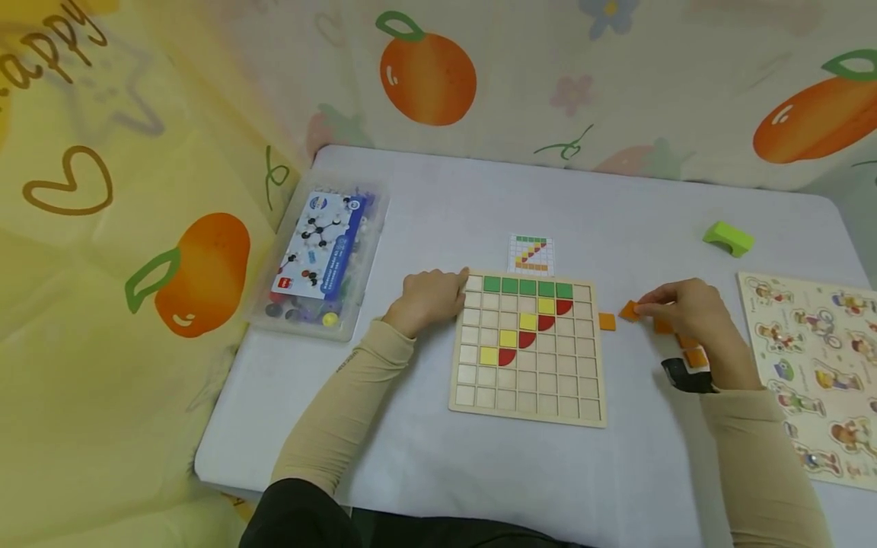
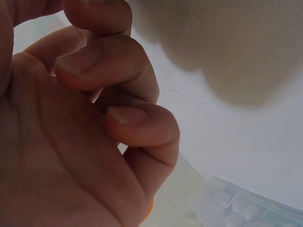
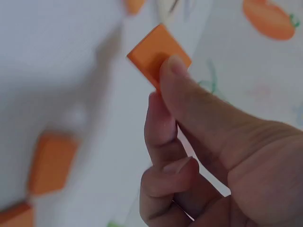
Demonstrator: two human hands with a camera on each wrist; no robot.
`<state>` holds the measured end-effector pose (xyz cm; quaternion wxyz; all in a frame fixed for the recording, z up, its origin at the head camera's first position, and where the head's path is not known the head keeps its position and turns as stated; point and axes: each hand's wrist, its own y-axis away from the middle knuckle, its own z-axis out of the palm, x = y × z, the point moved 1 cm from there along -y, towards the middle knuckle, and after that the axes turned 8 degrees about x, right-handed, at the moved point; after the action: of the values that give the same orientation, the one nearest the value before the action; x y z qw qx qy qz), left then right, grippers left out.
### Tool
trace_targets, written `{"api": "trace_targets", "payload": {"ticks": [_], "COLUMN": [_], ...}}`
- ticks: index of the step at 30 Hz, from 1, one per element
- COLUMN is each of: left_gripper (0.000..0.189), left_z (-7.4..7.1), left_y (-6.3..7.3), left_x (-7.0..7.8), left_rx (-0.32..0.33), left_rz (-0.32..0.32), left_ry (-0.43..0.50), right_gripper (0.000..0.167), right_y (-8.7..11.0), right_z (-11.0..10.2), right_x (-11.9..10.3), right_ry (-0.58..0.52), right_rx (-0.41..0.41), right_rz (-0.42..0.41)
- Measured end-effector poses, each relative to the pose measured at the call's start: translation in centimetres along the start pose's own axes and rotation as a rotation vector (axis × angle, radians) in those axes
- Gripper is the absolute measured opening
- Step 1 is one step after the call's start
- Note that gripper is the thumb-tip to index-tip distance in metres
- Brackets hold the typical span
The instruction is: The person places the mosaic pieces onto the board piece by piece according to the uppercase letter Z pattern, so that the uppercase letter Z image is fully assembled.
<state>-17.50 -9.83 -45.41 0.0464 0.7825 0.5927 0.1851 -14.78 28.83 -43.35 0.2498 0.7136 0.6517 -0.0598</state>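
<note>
My left hand (image 1: pixel 430 298) rests at the left edge of a wooden grid board (image 1: pixel 473 407), its index fingertip touching the upper left corner. In the left wrist view the other fingers (image 2: pixel 142 125) are loosely curled beside the palm, with nothing visible in them. An orange square tile (image 3: pixel 158 49) is pinched between thumb and fingers of my right hand (image 1: pixel 692 308), held right of the board. Green squares (image 1: pixel 527 287) line the board's top row; yellow squares (image 1: pixel 508 338) and red quarter-circles (image 1: pixel 527 339) form a diagonal. One orange tile (image 1: pixel 607 321) lies against the board's right edge.
More orange tiles (image 1: pixel 696 357) lie under the right hand. A pattern card (image 1: pixel 530 253) touches the board's top. A clear plastic box (image 1: pixel 370 251) stands left, a green arched block (image 1: pixel 729 237) at upper right, and a wooden picture board (image 1: pixel 754 285) far right.
</note>
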Motion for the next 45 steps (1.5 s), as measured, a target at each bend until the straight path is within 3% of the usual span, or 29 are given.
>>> {"api": "trace_targets", "payload": {"ticks": [5,12,22,30,39,45], "left_gripper": [0.056,0.056,0.056,0.055,0.055,0.056], "left_z": [-0.1,-0.1,-0.1,0.1,0.0,-0.1], "left_y": [0.0,0.1,0.1,0.1,0.1,0.2], "left_x": [0.1,0.1,0.1,0.0,0.0,0.0], "left_rx": [-0.003,-0.006,-0.009,0.005,0.004,-0.002], "left_rz": [-0.005,-0.003,-0.005,-0.007,-0.009,-0.011], "left_ry": [-0.003,-0.003,-0.006,0.013,0.015,0.026], "right_gripper": [0.037,0.025,0.013,0.012,0.017,0.015], "right_y": [0.0,0.7,3.0,4.2,4.9,4.3], "right_z": [0.8,3.8,8.6,11.1,11.9,11.0], "right_x": [-3.2,-8.4,-14.4,-15.9,-16.6,-16.2], "right_ry": [-0.034,-0.1,-0.125,-0.085,0.046,-0.058], "right_rx": [-0.025,-0.063,-0.211,-0.255,-0.086,-0.103], "right_rz": [-0.101,-0.241,-0.38,-0.425,-0.516,-0.483]}}
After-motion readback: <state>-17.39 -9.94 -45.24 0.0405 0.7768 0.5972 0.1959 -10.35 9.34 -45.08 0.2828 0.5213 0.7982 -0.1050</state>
